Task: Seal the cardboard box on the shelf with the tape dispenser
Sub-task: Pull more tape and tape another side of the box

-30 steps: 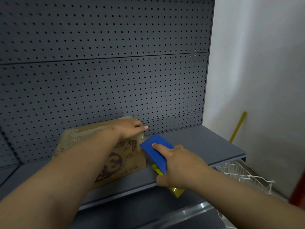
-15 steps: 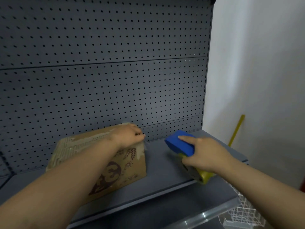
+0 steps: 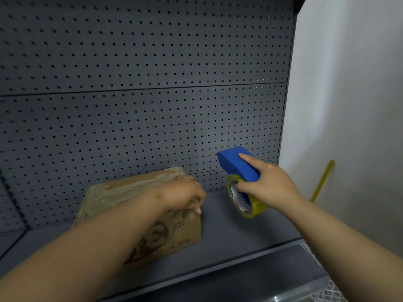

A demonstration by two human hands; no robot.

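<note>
A brown printed cardboard box [image 3: 122, 192] lies on the dark grey shelf [image 3: 229, 240], its top covered with clear tape. My left hand [image 3: 183, 196] presses on the box's top right corner, fingers curled down over the edge. My right hand [image 3: 268, 184] holds a blue tape dispenser [image 3: 236, 165] with a yellowish roll of tape [image 3: 246, 203] under it. The dispenser is lifted above the shelf, to the right of the box and apart from it.
A grey perforated back panel [image 3: 141, 94] rises behind the shelf. A white wall [image 3: 349, 105] stands on the right with a yellow stick [image 3: 322, 179] leaning against it. White wire racking [image 3: 327, 288] shows at the bottom right, below the shelf edge.
My right hand has pulled the dispenser away from the box's right end, rightward and up. My left hand has stayed on the box's corner.
</note>
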